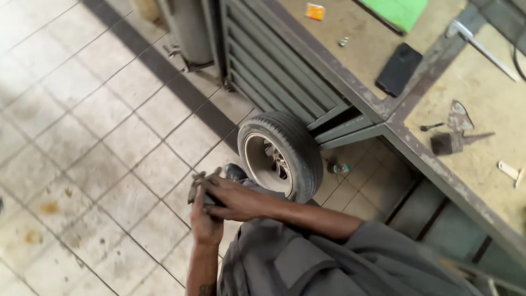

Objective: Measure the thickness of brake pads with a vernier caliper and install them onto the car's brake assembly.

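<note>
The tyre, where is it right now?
In the head view the tyre stands upright on the tiled floor at centre, leaning against the metal workbench, just beyond the person's clasped hands.

We see soft, even daylight with no hard shadows. The pale tiled floor (82, 137) looks a little washed out at the left. The whole picture is slightly blurred, most at the lower right corner.

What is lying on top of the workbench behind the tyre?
On the workbench lie a black phone, a green board, an orange packet, a small bolt and a brush. The tyre hides whatever stands low behind it.
</note>
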